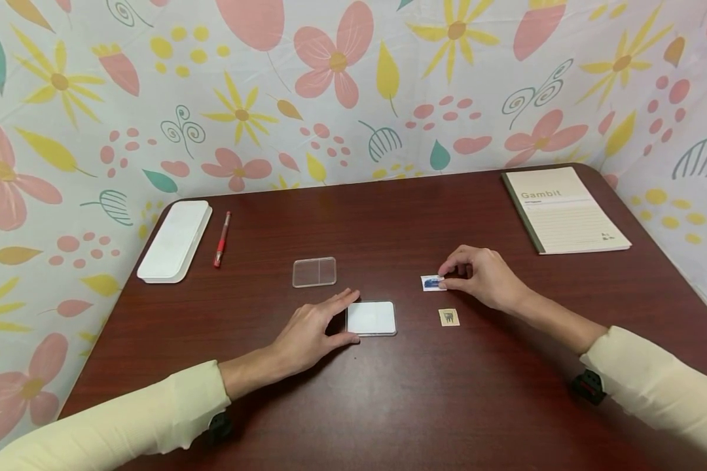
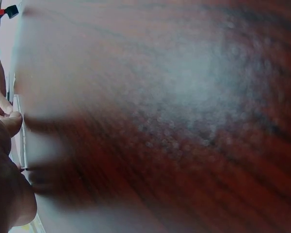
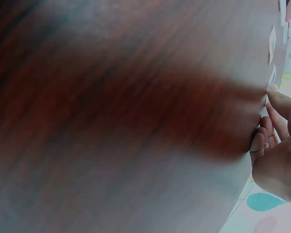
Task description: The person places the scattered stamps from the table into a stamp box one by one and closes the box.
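Observation:
My left hand (image 1: 308,333) holds the left end of a small transparent plastic case (image 1: 383,318) with a white inside, thumb at its near edge and fingers at its far edge. To the right, my right hand (image 1: 488,280) pinches the right edge of a blue-and-white stamp (image 1: 430,283) at the tabletop. A beige stamp (image 1: 449,318) with a dark picture lies just nearer, untouched. Behind the case sits its transparent lid (image 1: 314,272), flat on the table. In the right wrist view, the thumb and fingers (image 3: 280,103) meet at the stamp's edge.
On the dark wooden table (image 1: 389,405), a white pencil case (image 1: 175,242) and a red pen (image 1: 222,239) lie at the left. A notebook (image 1: 568,212) is at the back right. Patterned cloth (image 1: 353,131) rises behind the table.

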`<move>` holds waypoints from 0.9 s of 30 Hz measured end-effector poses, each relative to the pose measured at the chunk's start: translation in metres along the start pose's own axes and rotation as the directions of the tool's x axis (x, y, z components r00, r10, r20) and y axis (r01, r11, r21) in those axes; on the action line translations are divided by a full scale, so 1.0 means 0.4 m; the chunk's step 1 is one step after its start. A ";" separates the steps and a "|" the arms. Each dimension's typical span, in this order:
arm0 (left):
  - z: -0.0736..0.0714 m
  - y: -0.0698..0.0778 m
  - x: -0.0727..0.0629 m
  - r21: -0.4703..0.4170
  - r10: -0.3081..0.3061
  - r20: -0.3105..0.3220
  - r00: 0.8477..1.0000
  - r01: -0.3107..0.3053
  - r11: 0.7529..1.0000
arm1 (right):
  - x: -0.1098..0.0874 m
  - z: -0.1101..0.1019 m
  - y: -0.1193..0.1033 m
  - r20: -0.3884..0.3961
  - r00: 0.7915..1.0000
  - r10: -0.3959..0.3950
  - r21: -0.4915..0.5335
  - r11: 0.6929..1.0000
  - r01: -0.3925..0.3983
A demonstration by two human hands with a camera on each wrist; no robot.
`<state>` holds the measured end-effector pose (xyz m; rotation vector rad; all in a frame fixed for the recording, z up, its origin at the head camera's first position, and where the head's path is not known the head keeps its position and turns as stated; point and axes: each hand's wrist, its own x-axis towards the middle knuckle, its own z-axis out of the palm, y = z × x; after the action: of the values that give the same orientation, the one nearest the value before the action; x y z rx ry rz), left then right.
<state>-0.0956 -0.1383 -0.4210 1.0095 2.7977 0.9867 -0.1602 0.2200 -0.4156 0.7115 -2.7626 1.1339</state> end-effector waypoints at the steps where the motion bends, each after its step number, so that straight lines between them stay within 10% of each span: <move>1: 0.000 0.000 0.000 -0.001 -0.001 -0.001 1.000 0.001 1.000 | 0.000 0.000 0.000 0.001 1.000 0.000 -0.001 1.000 0.000; 27: 0.005 -0.002 -0.001 0.014 -0.001 0.000 1.000 0.001 1.000 | -0.004 -0.013 -0.009 -0.007 0.999 0.033 0.005 0.999 -0.033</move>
<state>-0.0951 -0.1379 -0.4230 1.0095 2.8091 0.9686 -0.1576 0.2220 -0.4097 0.6638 -2.7772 1.1473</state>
